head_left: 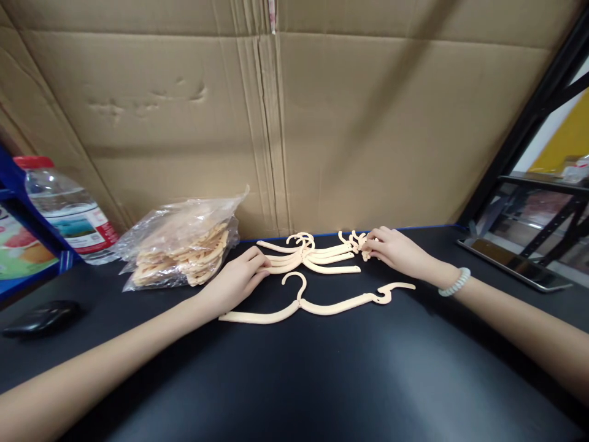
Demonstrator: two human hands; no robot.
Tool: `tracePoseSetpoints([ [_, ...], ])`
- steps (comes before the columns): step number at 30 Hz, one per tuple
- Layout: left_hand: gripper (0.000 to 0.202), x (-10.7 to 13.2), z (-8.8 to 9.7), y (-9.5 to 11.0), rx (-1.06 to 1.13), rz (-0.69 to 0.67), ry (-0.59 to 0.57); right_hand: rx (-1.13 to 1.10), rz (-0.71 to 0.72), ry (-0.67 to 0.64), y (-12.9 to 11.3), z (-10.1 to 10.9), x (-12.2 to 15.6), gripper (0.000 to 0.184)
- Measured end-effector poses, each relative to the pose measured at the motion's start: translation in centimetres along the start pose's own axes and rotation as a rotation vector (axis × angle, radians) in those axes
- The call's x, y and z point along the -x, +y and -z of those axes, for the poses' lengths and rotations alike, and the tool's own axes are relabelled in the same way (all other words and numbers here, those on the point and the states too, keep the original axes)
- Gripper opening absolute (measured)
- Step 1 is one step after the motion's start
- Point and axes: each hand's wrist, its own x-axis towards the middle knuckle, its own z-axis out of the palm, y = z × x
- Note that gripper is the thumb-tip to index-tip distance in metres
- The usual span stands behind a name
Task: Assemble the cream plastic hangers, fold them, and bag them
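Observation:
Several cream plastic clothes hangers lie stacked on the black table, their hooks pointing toward the cardboard. My left hand has its fingers closed at the left ends of this stack. Beyond the stack's right end, my right hand pinches at a small cluster of cream hook pieces; its fingertips partly cover them. Nearer to me lies a single hanger, its hook up and its left end close to my left wrist. A loose-looking curved hook piece touches that hanger's right end.
To the left sits a clear plastic bag full of more cream hanger parts. Beside it stands a water bottle with a red cap; a black mouse lies nearer. A flat tablet-like device rests at right. Cardboard walls the back.

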Motion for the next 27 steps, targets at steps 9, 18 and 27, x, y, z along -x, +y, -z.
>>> tracePoseSetpoints([
  [9, 0.015, 1.2, 0.0, 1.1, 0.102, 0.130, 0.126, 0.031, -0.132, 0.195, -0.6, 0.7, 0.4, 0.024],
  [18, 0.015, 3.7, 0.0, 2.8, 0.167, 0.151, 0.334, -0.907, -0.721, 0.554, -4.8, 4.0, 0.4, 0.025],
  [27, 0.018, 3.7, 0.4, 3.6, 0.075, 0.046, 0.320, -1.579, -0.835, 0.276, -7.7, 3.4, 0.3, 0.024],
])
